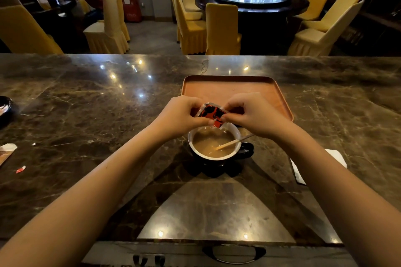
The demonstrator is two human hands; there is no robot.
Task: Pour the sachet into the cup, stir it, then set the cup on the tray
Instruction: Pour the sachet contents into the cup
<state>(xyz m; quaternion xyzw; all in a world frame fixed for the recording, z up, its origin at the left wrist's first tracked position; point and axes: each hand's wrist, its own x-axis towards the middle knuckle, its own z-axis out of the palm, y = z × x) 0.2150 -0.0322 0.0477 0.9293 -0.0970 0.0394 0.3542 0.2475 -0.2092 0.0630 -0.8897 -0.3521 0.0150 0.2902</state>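
Here, left hand point(181, 115) and right hand point(253, 112) pinch one sachet point(211, 114) above one cup point(213, 145).

The cup point(217, 147) stood on the counter point(86, 115), near the person. A stir stick point(233, 142) lay in it, leaning over its right rim. Behind the cup sat the tray point(230, 88). Above the cup's far rim, the left hand point(180, 115) and the right hand point(256, 115) pinched the sachet point(211, 114) between them. A napkin point(299, 171) lay to the cup's right, and a torn scrap point(20, 169) far to the left.
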